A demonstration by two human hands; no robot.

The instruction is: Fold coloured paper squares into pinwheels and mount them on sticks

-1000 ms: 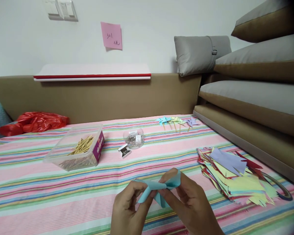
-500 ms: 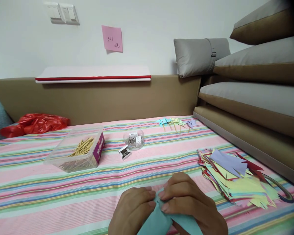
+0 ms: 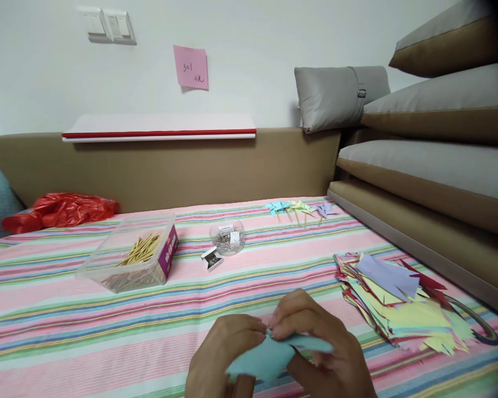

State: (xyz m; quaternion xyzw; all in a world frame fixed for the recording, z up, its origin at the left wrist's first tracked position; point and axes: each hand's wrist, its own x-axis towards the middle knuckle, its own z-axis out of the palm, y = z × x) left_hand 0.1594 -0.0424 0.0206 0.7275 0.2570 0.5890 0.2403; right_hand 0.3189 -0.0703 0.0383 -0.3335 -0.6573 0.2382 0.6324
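Observation:
A light blue piece of cut paper [image 3: 260, 359] is held between my two hands at the bottom centre, partly folded. My left hand [image 3: 222, 351] grips its left side, fingertips bent over the top. My right hand [image 3: 315, 326] pinches the paper near its middle, and one blue flap sticks out to the right under the fingers. Both sets of fingertips nearly meet at the top of the paper. The thumbs are largely hidden. To the right lies a pile of cut paper sheets [image 3: 398, 304] in purple, yellow, green and red.
Sticks fill a clear plastic box [image 3: 124, 271] at left. A small open white box [image 3: 211, 258] sits by a round clear container [image 3: 228, 237] of metal pieces. Several paper pinwheels [image 3: 301, 209] lie at the back. Stacked cushions [image 3: 431, 166] line the right; a red plastic bag [image 3: 66, 210] lies far left.
The blue paper has tilted in my hands, so its lower part and right flap are raised and look flatter. My right hand has shifted slightly left. Both hands still hold the paper.

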